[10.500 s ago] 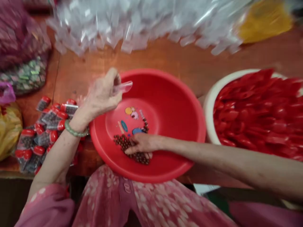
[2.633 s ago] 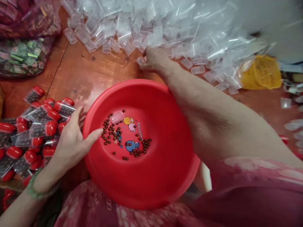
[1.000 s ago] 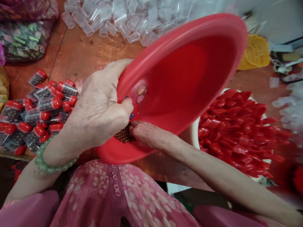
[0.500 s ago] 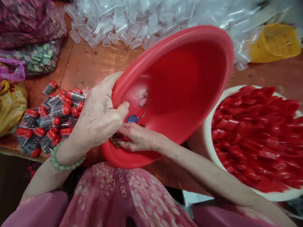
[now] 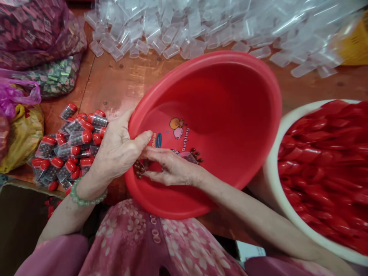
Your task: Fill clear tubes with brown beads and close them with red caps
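A red plastic basin (image 5: pixel 224 168) tilts toward me, with "Duckling" and cartoon prints on its inside. My left hand (image 5: pixel 117 149), wearing a green bead bracelet (image 5: pixel 87 197), grips the basin's left rim, thumb over the edge. Inside the basin, my right hand (image 5: pixel 169 166) is closed with curled fingers low at the left side. What it holds is mostly hidden. Small brown balls (image 5: pixel 139 169) lie by its fingertips. More brown balls (image 5: pixel 196 155) show behind the hand, beside a clear pinkish piece (image 5: pixel 189 156) partly covered by it.
Filled clear tubes with red caps (image 5: pixel 70 147) lie piled on the wooden table (image 5: pixel 115 80) at left. Many clear empty tubes (image 5: pixel 172 34) spread across the back. A white tub (image 5: pixel 273 168) of red plastic pieces (image 5: pixel 322 172) stands right. Stuffed bags (image 5: pixel 25 130) crowd the left edge.
The basin now sits less steeply tilted, showing more of its bottom and prints. Brown balls and the clear piece have come into sight behind my right hand. The whole view has shifted slightly.
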Tool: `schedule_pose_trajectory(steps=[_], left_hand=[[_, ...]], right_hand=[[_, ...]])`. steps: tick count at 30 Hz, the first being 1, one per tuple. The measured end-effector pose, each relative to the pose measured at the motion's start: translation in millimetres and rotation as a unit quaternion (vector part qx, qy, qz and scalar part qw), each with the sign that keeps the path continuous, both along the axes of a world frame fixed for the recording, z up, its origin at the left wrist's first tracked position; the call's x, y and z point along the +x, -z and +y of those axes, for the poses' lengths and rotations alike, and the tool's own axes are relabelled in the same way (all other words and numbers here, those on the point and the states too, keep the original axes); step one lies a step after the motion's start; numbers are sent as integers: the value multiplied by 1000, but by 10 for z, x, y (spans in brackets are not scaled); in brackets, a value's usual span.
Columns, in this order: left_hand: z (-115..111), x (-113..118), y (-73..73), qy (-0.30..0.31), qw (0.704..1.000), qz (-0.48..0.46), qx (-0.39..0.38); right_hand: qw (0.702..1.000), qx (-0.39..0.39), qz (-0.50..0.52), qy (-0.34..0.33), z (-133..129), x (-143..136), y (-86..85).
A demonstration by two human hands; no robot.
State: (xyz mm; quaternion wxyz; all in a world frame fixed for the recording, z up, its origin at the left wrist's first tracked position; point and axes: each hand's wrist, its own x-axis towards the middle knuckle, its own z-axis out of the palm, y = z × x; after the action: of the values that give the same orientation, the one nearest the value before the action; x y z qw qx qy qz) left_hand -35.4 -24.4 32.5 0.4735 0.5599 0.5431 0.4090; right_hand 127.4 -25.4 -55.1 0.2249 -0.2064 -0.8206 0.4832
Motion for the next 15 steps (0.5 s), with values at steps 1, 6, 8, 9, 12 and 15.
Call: schedule_pose_trajectory(steps=[1,6,8,9,12,15], left_hand=[[9,-5,17,1,1000,-2,-1],[67,-82,139,-2,1000,-11,-16],[97,-120,173,5,1000,-21,-16],[115,-138,186,8,1000,-24,-13],[179,-182,223,13,1000,-21,-4],[270,-236,318,20,999,-31,-13]], right_hand=[[1000,-2,2,1,9,2,-5],[1000,-18,20,13,35,30,-30],[999,-27,24,18,41,45,-37],[999,-31,27,23,45,52,-40],[998,-31,44,43,66,63,-52],[997,-6,56,47,99,68,-94]])
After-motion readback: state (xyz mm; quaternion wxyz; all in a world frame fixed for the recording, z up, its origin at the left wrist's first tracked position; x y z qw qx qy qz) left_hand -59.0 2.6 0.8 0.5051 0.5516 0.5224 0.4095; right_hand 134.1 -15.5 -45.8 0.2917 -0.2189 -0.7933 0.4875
